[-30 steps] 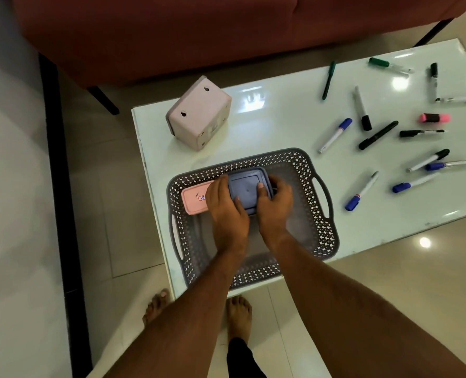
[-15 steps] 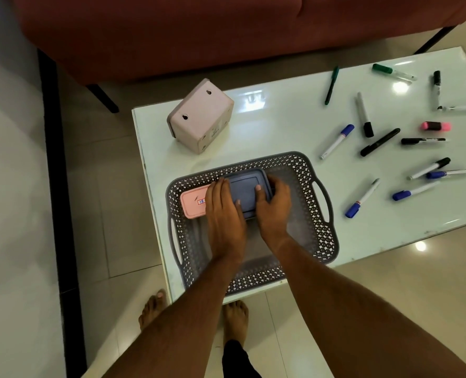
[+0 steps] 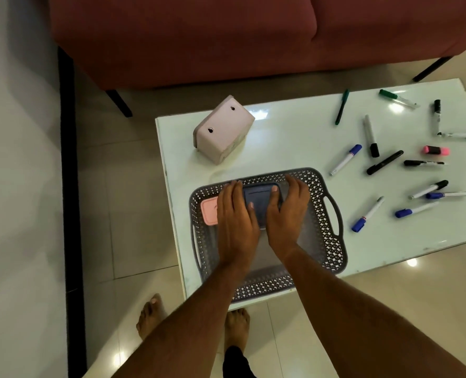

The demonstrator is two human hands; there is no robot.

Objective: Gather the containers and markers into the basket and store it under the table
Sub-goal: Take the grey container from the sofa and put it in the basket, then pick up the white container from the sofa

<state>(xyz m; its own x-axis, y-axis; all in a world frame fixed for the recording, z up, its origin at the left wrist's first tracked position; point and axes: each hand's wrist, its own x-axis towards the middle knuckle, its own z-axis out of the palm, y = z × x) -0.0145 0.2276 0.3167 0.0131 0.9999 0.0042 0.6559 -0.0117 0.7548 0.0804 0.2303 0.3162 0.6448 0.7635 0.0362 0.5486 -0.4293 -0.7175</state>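
Both hands hold a blue container inside the grey basket at the centre of the frame.

A red sofa point(image 3: 226, 36) fills the top of the frame. Below it, a white table point(image 3: 294, 137) spans the centre and right. The grey perforated basket point(image 3: 321, 241) sits at the table's lower left corner. The left hand point(image 3: 236, 222) and right hand point(image 3: 287, 211) flank the blue container point(image 3: 260, 199) at the basket's upper edge, fingers curled around its sides, thumbs resting on its lid. A pink container point(image 3: 208, 211) lies in the basket just left of the left hand. A pale pink box point(image 3: 222, 135) rests on the table, at upper left of the basket. Markers point(image 3: 384, 162) lie scattered across the right part of the table, outside the basket.
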